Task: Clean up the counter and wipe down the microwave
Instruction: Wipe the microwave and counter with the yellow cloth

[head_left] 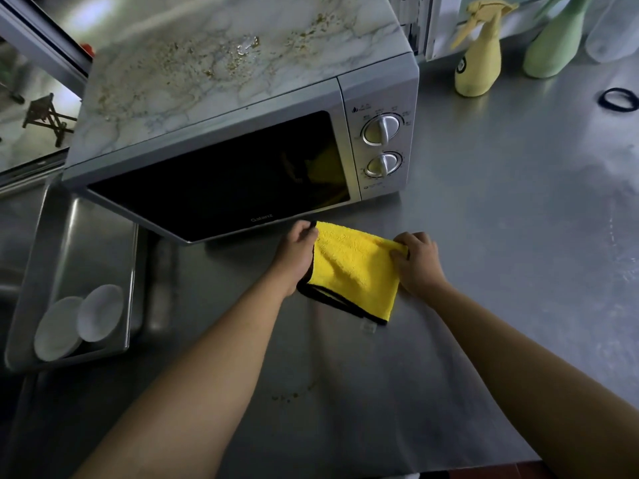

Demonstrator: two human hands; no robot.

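A yellow cloth (349, 271) with black trim is stretched between both hands just above the steel counter (501, 236), in front of the microwave. My left hand (297, 252) pinches its upper left corner and my right hand (416, 261) grips its right edge. The silver microwave (380, 98) stands behind, door shut. Its marble-patterned top (207, 70) is strewn with brown crumbs and a wet smear. A few small brown specks (294, 395) lie on the counter near my forearms.
A yellow spray bottle (479, 60) and a green bottle (553, 46) stand at the back right. A black ring (619, 100) lies on the counter at the far right. A steel tray (86, 243) at the left holds two white bowls (79, 323).
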